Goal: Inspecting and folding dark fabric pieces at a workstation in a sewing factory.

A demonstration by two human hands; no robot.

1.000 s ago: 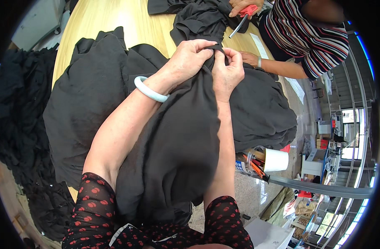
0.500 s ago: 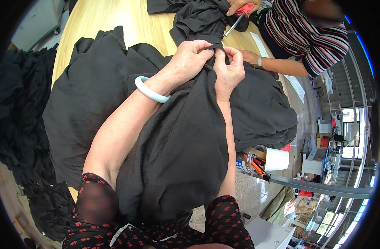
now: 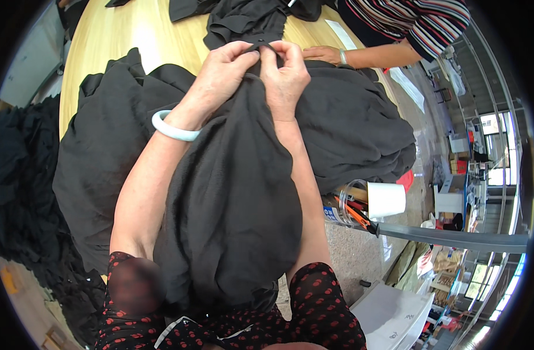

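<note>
A black garment (image 3: pixel 232 192) hangs from my two hands and drapes down toward my lap. My left hand (image 3: pixel 223 73), with a pale bangle on its wrist, pinches the garment's upper edge. Close beside it, my right hand (image 3: pixel 285 76) grips the same edge, thumb and fingers pressed together. A small dark dot, perhaps a button, shows on the cloth between the hands. More black cloth (image 3: pixel 104 157) is heaped to the left, and another black heap (image 3: pixel 360 128) lies to the right of my right forearm.
The pale wooden table (image 3: pixel 162 35) carries more black garments (image 3: pixel 243 23) at its far side. A co-worker's hand (image 3: pixel 322 54) rests at the right heap. A clear container of tools (image 3: pixel 351 210) and a white cup (image 3: pixel 386 199) stand at the right. Dark cloth (image 3: pixel 22 175) piles up at far left.
The view has shifted, so the table and the co-worker sit differently in the picture. My hands still pinch the garment's edge. The co-worker's red-handled tool is out of view.
</note>
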